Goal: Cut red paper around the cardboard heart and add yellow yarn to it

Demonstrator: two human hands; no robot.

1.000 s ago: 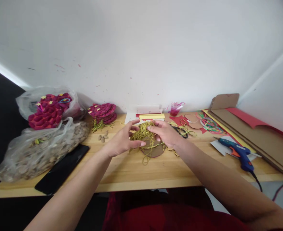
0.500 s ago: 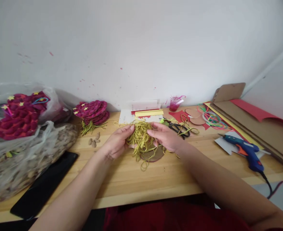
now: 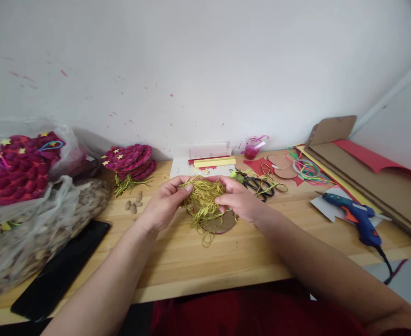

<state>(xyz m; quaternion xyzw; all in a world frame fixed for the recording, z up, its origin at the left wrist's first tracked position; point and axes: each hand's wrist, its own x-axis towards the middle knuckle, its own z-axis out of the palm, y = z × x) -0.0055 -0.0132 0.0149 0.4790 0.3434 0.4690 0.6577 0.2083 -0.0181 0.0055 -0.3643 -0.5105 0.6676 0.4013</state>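
A loose tangle of yellow-green string (image 3: pixel 205 200) is held between both hands above the middle of the wooden table. My left hand (image 3: pixel 165 201) grips its left side, thumb on top of the strands. On the right side, my right hand (image 3: pixel 238 199) has its thumb and fingers closed on the strands. Beneath the tangle lies a round brown disc (image 3: pixel 222 225) with a dark reddish rim, partly covered by the string. A few strands hang down over the disc.
Black scissors (image 3: pixel 261 185) lie behind my right hand. A blue glue gun (image 3: pixel 361 215) rests at the right, near stacked cardboard (image 3: pixel 373 182). On the left are a bag of peanuts (image 3: pixel 51 233), a black phone (image 3: pixel 61 268) and magenta discs (image 3: pixel 130 161). A cup (image 3: pixel 252 148) stands behind.
Both hands still hold the string, which is spread a little wider. My left fingers have shifted behind the tangle's upper edge. The whole view has shifted slightly.
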